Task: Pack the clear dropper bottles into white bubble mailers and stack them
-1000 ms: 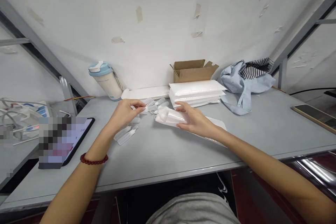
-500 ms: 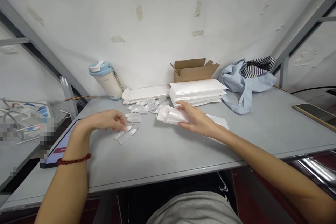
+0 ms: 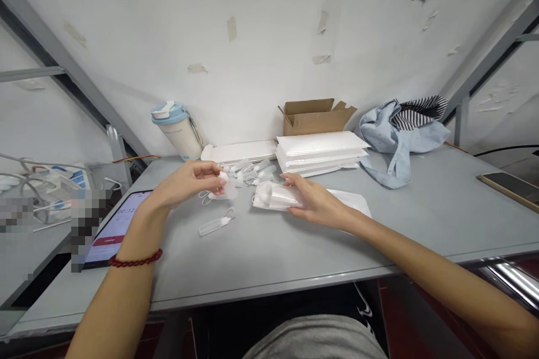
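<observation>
Bottles [image 3: 263,178], small and see-through, lie loose on the table [image 3: 273,258] in front of the box [image 3: 322,119] and to its left, close enough together, I'd say, for the left hand [image 3: 191,182] to pick from without a long reach. One stray [image 3: 213,226] lies apart, further forward from the box. The two hands are apart. The left one has thumb and fingers pinched on a pale piece that looks like a bottle's cap end, though blur keeps me from being sure. The right hand [image 3: 314,205] is clamped around a padded white envelope [image 3: 273,197], well forward of the box; its thumb and fingers squeeze the sides, seemingly to make the mouth gape toward the left hand.

A stack [image 3: 324,152] of similar envelopes sits directly in front of the box, squared up, probably to save room. Left of the box stands a cup [image 3: 181,137] with faint lettering too small to read. Far left, a phone [image 3: 126,216] shows digits, perhaps 00:12, partly covered by the arm. I can make out no writing on the box or the envelopes.
</observation>
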Action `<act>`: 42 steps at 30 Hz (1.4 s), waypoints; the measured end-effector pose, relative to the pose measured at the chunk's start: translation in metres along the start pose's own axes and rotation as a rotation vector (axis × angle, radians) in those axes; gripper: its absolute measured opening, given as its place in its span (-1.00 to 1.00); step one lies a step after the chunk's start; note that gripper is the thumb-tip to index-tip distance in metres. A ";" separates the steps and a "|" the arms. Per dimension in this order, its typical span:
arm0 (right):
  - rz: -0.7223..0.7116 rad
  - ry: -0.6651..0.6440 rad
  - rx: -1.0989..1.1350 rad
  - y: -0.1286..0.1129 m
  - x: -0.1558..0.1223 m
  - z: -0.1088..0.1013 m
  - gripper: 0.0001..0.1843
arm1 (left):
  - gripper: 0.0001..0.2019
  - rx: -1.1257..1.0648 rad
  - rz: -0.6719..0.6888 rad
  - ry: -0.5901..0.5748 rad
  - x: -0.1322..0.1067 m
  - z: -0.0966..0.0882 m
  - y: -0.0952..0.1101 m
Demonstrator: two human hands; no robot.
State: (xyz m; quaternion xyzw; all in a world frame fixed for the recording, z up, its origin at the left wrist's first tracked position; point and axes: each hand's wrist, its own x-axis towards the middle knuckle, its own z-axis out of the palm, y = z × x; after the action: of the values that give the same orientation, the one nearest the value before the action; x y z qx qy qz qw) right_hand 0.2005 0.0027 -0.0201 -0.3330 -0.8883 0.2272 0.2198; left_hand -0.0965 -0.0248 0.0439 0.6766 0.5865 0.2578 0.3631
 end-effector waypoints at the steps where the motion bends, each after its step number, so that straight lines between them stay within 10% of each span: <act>1: 0.000 0.002 0.006 0.001 0.000 0.001 -0.26 | -0.73 -0.048 0.024 0.035 0.000 0.002 0.002; 14: 0.012 0.015 0.022 -0.004 0.001 0.000 -0.28 | -0.66 0.012 0.095 -0.157 0.019 0.065 0.002; 36: -0.077 0.042 -0.044 -0.004 -0.002 0.005 -0.26 | -0.74 0.178 -0.012 -0.041 0.019 0.071 -0.001; 42: -0.098 0.043 -0.062 -0.007 -0.002 0.007 -0.25 | -0.68 0.121 0.026 -0.167 0.013 0.072 0.009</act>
State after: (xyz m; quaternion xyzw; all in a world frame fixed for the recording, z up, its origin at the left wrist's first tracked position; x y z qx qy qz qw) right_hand 0.1943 -0.0053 -0.0226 -0.3008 -0.9053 0.1813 0.2391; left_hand -0.0329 -0.0263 0.0069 0.7240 0.5599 0.1692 0.3656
